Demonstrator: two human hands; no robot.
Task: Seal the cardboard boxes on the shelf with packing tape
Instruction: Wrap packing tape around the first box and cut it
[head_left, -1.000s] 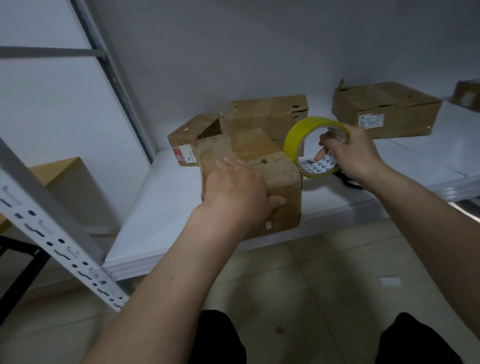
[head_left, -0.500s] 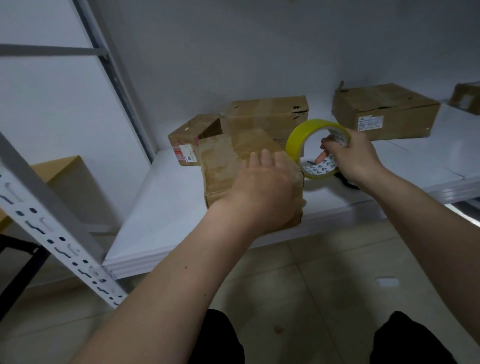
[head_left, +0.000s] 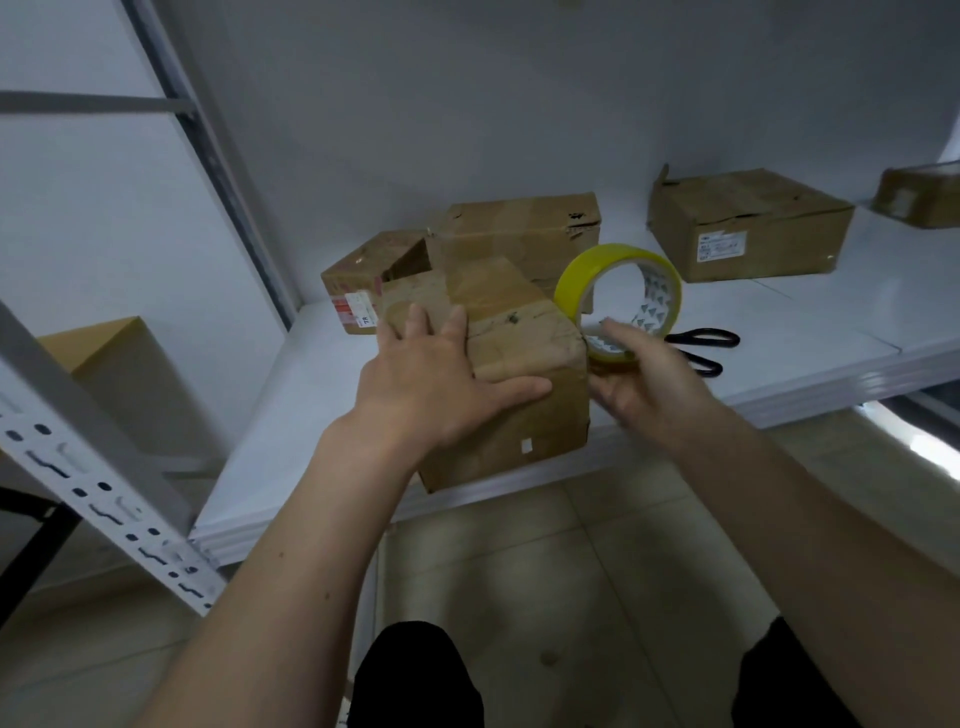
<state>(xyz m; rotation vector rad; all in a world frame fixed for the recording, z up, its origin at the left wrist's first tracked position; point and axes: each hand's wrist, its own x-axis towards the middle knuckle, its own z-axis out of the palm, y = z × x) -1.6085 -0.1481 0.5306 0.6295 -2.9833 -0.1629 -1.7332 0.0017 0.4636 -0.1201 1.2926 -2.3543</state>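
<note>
Right hand (head_left: 641, 382) gripped a yellow roll of packing tape (head_left: 618, 301) at its lower rim, against the upper right edge of the nearest cardboard box (head_left: 514, 364); left hand (head_left: 431, 384) pressed flat, fingers straight, on that box's top. Box stood at the white shelf's (head_left: 291, 410) front edge. Black scissors (head_left: 701, 348) lay just right of the roll; four more cardboard boxes behind.

Both forearms bare to the frame edge, no sleeves, watch or rings visible on left hand (head_left: 431, 384) or right hand (head_left: 649, 384); black trousers (head_left: 415, 675) at 6 o'clock.
</note>
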